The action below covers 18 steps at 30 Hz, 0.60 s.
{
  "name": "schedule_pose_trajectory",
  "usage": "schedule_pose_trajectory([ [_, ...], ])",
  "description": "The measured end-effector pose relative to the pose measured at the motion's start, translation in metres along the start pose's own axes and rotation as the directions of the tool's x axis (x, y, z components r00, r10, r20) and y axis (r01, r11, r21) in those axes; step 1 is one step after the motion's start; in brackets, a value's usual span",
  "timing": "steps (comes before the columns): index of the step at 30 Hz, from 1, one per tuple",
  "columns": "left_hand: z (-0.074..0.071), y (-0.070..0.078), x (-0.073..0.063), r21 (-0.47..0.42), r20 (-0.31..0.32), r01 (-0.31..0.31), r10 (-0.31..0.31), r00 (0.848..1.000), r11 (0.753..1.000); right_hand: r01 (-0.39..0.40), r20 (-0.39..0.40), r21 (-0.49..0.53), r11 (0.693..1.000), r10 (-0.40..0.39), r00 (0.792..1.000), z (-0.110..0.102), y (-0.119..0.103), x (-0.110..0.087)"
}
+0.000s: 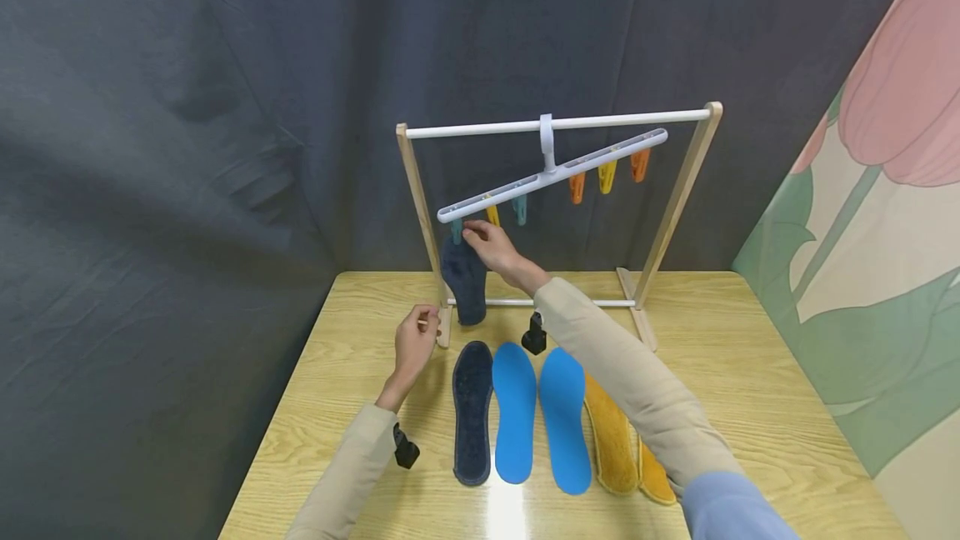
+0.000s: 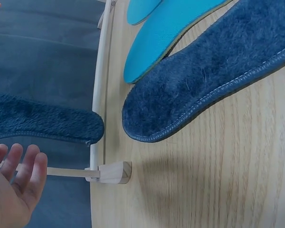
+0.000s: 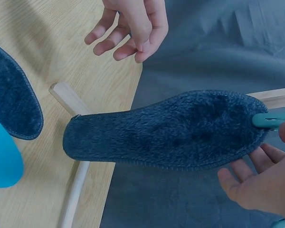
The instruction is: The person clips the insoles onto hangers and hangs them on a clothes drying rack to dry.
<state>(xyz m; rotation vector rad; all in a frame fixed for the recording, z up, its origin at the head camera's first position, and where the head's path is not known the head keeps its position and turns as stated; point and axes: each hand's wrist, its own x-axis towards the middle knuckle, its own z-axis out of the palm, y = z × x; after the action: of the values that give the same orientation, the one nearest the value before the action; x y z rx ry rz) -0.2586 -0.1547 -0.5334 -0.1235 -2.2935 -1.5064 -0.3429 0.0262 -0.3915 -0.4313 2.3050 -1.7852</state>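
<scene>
Hanging from a teal clip, the dark blue insole points downward, its wide end up at the lower left end of the white hanger. I find the clip's tip over the insole's upper edge in the right wrist view. The right hand is beside that clip, its fingers at the insole's top edge; I cannot tell whether it pinches the insole or the clip, or only touches. I record the left hand as holding nothing, its fingers loosely bent, near the left post of the wooden rack and apart from the insole.

I note that the hanger is hooked over the rack's top bar and tilts, right end higher. Five other clips, yellow, teal and orange, are spaced along it.

On the table I see a second dark insole lying flat, its side close against a blue insole. Another blue insole lies to the right, then two orange insoles, both partly hidden from me by the right sleeve.
</scene>
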Motion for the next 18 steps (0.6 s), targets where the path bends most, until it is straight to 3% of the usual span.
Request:
schedule_pose_trajectory([
  [13,0.002,-0.008,-0.006,0.026,0.01,0.065,-0.066,0.998,0.998,-0.024,0.002,-0.016,1.0,0.024,1.0,-0.001,0.004,-0.001],
  [18,0.0,-0.012,-0.009,0.064,0.014,0.045,-0.046,0.999,0.997,-0.021,-0.001,-0.017,1.0,0.021,1.0,-0.001,0.005,-0.003],
])
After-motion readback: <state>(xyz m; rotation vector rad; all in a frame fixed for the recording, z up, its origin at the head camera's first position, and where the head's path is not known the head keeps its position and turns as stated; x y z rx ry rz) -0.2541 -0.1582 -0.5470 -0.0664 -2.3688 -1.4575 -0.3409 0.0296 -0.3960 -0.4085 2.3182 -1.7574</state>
